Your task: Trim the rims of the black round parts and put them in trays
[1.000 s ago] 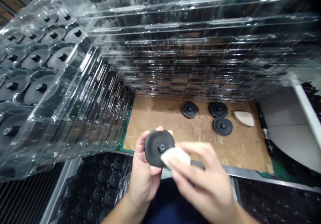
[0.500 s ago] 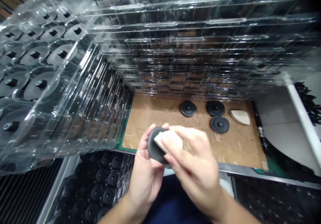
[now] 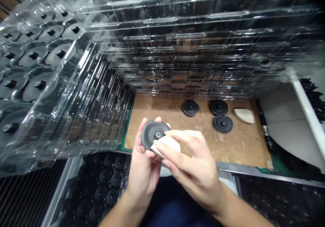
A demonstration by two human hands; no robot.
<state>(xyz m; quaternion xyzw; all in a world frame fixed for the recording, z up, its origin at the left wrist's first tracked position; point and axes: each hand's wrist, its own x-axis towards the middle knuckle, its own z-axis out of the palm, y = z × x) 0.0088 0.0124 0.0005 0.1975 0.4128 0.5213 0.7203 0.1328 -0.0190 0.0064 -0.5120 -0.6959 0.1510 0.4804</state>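
Observation:
My left hand grips a black round disc with a small central hub, held up with its face toward me. My right hand pinches a small white pad and presses it against the disc's lower right edge. Both hands hover above the near edge of a brown cardboard sheet. Three more black discs lie flat on the cardboard farther back, beside a white wedge-shaped pad.
Tall stacks of clear plastic trays holding black discs wall in the cardboard at the back and left. A bin of black discs sits below left. A white surface lies at the right.
The white pad slid from the disc's lower right up across its face and back down to the lower right edge. The left hand tilted the disc and shifted it slightly left.

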